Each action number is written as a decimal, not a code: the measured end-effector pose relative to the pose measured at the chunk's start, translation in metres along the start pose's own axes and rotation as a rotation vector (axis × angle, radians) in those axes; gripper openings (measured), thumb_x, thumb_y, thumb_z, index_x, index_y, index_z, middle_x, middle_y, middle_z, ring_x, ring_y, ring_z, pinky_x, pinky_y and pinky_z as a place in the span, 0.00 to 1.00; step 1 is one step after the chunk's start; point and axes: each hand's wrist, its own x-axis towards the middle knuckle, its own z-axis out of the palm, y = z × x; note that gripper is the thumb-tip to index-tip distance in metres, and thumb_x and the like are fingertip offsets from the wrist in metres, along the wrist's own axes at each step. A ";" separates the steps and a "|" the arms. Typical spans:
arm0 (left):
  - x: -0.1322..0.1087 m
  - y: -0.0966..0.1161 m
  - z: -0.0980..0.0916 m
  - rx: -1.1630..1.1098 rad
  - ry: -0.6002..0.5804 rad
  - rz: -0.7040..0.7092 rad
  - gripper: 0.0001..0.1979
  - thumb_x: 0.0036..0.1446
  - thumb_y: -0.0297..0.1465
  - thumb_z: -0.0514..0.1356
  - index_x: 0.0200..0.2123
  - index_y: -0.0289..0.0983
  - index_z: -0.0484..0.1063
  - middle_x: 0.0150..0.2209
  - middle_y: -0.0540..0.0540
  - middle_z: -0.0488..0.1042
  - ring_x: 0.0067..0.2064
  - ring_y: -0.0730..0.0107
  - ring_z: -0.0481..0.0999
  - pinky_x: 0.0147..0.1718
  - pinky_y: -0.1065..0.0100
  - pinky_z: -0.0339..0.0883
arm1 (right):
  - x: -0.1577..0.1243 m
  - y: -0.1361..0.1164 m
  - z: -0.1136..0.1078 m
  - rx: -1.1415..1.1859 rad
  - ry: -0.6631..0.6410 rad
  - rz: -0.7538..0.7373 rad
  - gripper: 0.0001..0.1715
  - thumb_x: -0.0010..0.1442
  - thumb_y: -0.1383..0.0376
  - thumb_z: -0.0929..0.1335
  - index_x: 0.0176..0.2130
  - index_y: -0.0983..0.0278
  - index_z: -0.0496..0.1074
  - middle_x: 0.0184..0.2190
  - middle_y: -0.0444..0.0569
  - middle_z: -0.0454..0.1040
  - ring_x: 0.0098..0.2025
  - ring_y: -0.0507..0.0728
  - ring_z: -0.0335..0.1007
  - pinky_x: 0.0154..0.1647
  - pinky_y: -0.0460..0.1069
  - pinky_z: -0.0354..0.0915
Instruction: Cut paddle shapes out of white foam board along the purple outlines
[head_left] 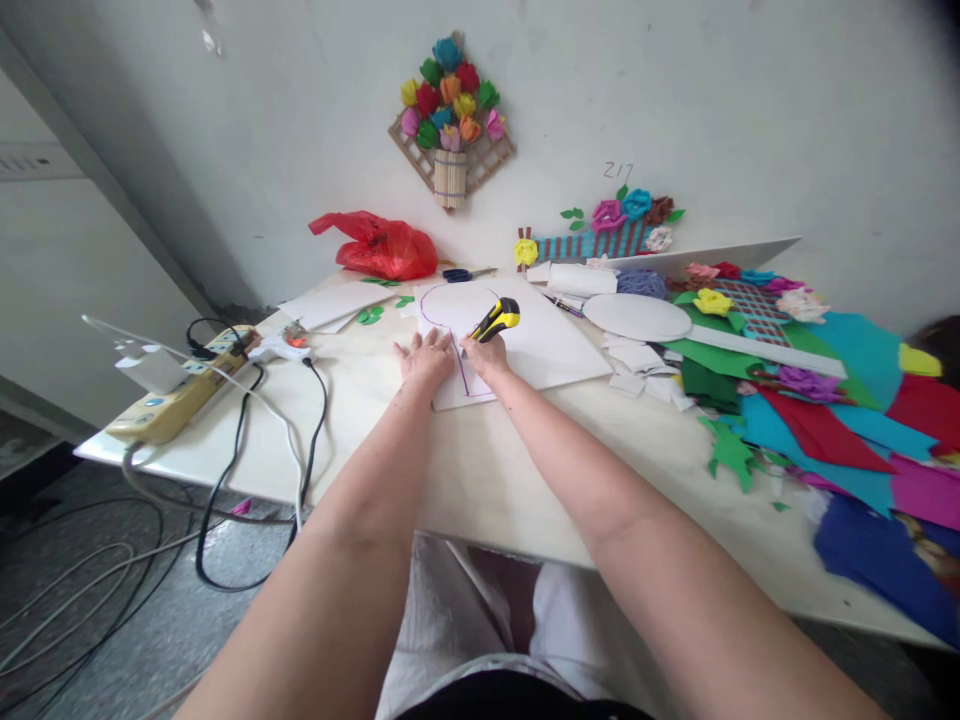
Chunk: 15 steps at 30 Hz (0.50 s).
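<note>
My right hand (486,355) grips a yellow and black utility knife (496,318), its lower end at the white foam board (551,350) on the table. A purple outline, round at the top with a straight stem below, is drawn on the board. The knife is close to the stem's purple line. My left hand (426,357) lies flat with fingers spread over the board's left edge, just left of the line. To the right lies a white cut-out (637,316) with an oval head and a long strip handle.
A yellow power strip (184,385) with cables and a glue gun (283,346) occupy the left. A red plastic bag (386,246) and scissors (466,274) lie at the back. Coloured paper (802,430), white scraps (637,362) and paper flowers cover the right.
</note>
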 end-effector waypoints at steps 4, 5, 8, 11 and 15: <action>0.000 0.000 0.000 0.000 0.009 -0.005 0.27 0.62 0.40 0.37 0.63 0.58 0.54 0.68 0.59 0.49 0.68 0.58 0.43 0.61 0.38 0.29 | -0.002 -0.002 -0.001 0.016 -0.016 0.019 0.09 0.50 0.65 0.66 0.31 0.64 0.75 0.31 0.49 0.79 0.38 0.56 0.76 0.40 0.46 0.68; 0.000 0.000 0.000 -0.001 0.009 -0.006 0.27 0.62 0.40 0.37 0.63 0.58 0.54 0.68 0.59 0.49 0.68 0.58 0.43 0.61 0.38 0.29 | -0.003 -0.003 -0.001 0.015 -0.014 0.018 0.09 0.50 0.65 0.66 0.31 0.64 0.75 0.31 0.49 0.79 0.39 0.56 0.76 0.40 0.46 0.68; 0.000 0.000 0.000 -0.005 0.008 -0.002 0.27 0.62 0.40 0.37 0.63 0.57 0.54 0.68 0.58 0.49 0.68 0.57 0.43 0.61 0.37 0.28 | -0.005 -0.003 -0.002 0.025 -0.008 0.020 0.08 0.50 0.65 0.66 0.31 0.64 0.74 0.32 0.49 0.79 0.39 0.56 0.76 0.40 0.46 0.68; 0.000 0.000 0.000 -0.003 0.002 0.000 0.27 0.62 0.39 0.37 0.63 0.56 0.55 0.68 0.57 0.49 0.68 0.57 0.43 0.61 0.37 0.28 | -0.007 -0.004 -0.003 0.029 -0.017 0.029 0.08 0.51 0.64 0.66 0.30 0.65 0.73 0.33 0.51 0.79 0.39 0.56 0.76 0.39 0.46 0.68; 0.000 0.000 0.000 -0.007 0.004 0.002 0.27 0.62 0.39 0.37 0.63 0.57 0.54 0.68 0.58 0.48 0.68 0.57 0.43 0.61 0.37 0.28 | -0.010 -0.006 -0.005 0.017 -0.033 0.040 0.09 0.51 0.63 0.65 0.30 0.65 0.73 0.33 0.51 0.78 0.38 0.57 0.75 0.39 0.46 0.67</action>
